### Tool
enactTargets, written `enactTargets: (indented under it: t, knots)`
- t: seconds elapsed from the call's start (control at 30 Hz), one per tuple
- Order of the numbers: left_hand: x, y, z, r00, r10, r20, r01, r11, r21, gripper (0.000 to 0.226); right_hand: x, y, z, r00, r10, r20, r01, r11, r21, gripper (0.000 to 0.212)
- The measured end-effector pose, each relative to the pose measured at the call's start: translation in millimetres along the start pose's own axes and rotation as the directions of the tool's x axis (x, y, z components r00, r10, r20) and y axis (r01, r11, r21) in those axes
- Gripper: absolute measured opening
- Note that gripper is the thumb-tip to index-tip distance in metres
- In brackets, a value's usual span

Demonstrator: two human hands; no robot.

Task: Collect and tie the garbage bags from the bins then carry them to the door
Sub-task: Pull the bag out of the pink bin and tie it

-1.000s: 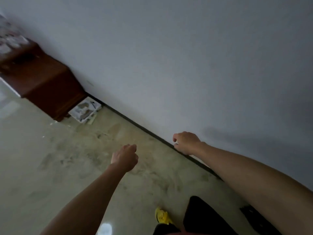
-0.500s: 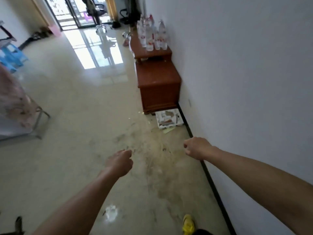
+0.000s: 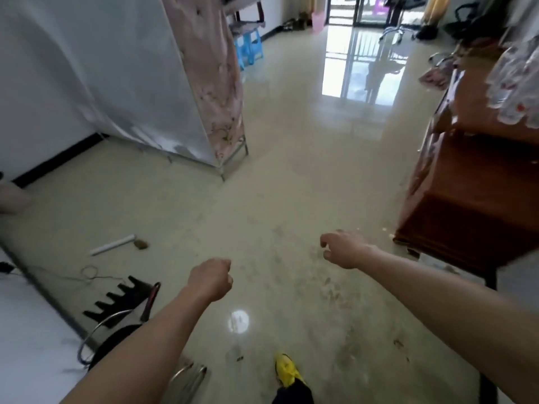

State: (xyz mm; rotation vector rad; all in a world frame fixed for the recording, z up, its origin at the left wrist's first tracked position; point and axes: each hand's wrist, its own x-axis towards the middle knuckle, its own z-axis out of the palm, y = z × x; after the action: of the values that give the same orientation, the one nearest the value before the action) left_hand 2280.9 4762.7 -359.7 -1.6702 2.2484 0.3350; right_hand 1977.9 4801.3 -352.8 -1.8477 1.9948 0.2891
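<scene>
No garbage bag or bin shows in the head view. My left hand point(image 3: 211, 279) is stretched out over the beige floor, curled into a loose fist with nothing in it. My right hand point(image 3: 341, 249) hangs further right at about the same height, fingers loosely curled and slightly apart, empty as well. A glass door point(image 3: 364, 10) with bright daylight stands at the far end of the room. My yellow shoe point(image 3: 287, 371) is on the floor at the bottom.
A fabric wardrobe point(image 3: 163, 83) on a metal frame stands at the left. A brown wooden cabinet point(image 3: 472, 199) lines the right wall, with water bottles point(image 3: 516, 83) on it. A white tube point(image 3: 112, 244), a cord and a chair point(image 3: 116, 325) lie at the lower left. Blue stools point(image 3: 248, 48) stand beyond the wardrobe.
The view has swung left from the white wall to the open room. The cabinet has shifted to the right edge, the wardrobe has come into view, and both empty hands stay stretched out ahead.
</scene>
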Motion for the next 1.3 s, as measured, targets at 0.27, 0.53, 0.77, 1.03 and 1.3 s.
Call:
enactTargets:
  t: [0.27,0.53,0.77,1.03,1.3]
  knots:
    - [141.7,-108.1,-90.3,0.987,-0.158,-0.021,0.157,0.985,-0.07,0.029,203.4,-87.1,-108.4,0.989,-0.146,-0.001,0.146,0.989,-0.023,0.035]
    - [285.9,-213.6,-144.5,0.952,-0.306,-0.024,0.3,0.944,-0.133,0.028,423.1,-164.7,-184.8,0.94,-0.342,-0.008,0.337,0.928,-0.159,0.036]
    - [408.4,-332.4,-215.1,0.851,-0.524,-0.027,0.496,0.82,-0.285,0.023,627.2,-281.8,-278.2,0.859,-0.512,0.009,0.501,0.837,-0.221,0.036]
    - [476.6,-478.1,-231.3,0.709,-0.701,0.082,0.668,0.63,-0.396,0.026,783.3,-460.4,-332.2,0.698,-0.709,0.106,0.705,0.652,-0.28,0.039]
    - [589.4,-684.4,-257.1,0.677,-0.721,0.149,0.709,0.584,-0.396,0.03,939.0,-649.0,-359.5,0.65,-0.741,0.168,0.753,0.597,-0.278,0.041]
